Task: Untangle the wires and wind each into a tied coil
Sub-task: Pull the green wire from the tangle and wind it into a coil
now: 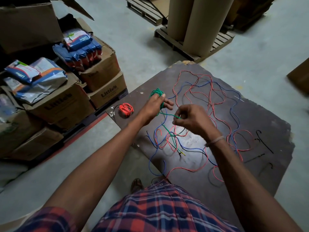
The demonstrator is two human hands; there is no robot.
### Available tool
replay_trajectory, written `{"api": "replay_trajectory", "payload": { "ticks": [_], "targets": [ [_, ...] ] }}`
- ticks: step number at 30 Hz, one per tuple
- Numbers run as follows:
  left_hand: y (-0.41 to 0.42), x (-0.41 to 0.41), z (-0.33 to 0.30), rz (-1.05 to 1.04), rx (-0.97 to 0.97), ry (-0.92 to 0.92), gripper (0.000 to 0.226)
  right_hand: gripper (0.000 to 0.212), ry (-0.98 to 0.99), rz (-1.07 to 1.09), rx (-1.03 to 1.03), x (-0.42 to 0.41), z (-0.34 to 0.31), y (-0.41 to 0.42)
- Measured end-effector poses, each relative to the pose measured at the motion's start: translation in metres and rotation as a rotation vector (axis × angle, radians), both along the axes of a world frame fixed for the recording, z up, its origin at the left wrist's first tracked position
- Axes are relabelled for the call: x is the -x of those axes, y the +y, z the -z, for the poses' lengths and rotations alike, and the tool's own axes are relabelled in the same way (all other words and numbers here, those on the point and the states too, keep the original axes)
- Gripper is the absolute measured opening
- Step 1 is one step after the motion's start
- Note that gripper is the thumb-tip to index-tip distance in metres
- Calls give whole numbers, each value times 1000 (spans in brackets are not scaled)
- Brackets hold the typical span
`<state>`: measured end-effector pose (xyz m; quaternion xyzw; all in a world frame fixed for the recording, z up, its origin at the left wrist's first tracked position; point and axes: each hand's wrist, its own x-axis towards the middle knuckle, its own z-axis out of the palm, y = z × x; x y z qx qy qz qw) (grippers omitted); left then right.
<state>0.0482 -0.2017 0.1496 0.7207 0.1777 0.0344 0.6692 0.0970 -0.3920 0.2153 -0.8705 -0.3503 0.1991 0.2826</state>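
head: green wire [157, 95] round left hand [153, 108]

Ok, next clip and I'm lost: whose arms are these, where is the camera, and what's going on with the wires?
No machine here: a person wears a camera on the head, looking down at both arms. The left hand has green wire wound round its fingers as a growing coil. The right hand pinches that wire's loose run. On the dark board lie a finished red coil and loose tangled wires, red, blue and black.
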Motion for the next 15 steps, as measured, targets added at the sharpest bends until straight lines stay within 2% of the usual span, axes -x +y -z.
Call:
{"api": "replay_trajectory", "payload": {
  "ticks": [2,4,7,9,11,15],
  "targets": [
    [-1,3,1,34,-65,41,54,9,328,19,-128,-10,-6,-8],
    [-3,6,2,71,-96,62,51,12,537,39,-249,-18,-8,-14],
    [-3,12,0,113,-77,85,52,19,678,91,-441,-28,-15,-17],
    [-8,20,-9,147,-2,67,43,19,786,108,-543,-34,-19,-17],
    [-15,26,-22,195,100,51,45,17,867,145,-605,-38,-20,-13],
    [-19,31,-28,323,292,33,60,21,776,204,-582,-52,-6,-2]
  ]
}}
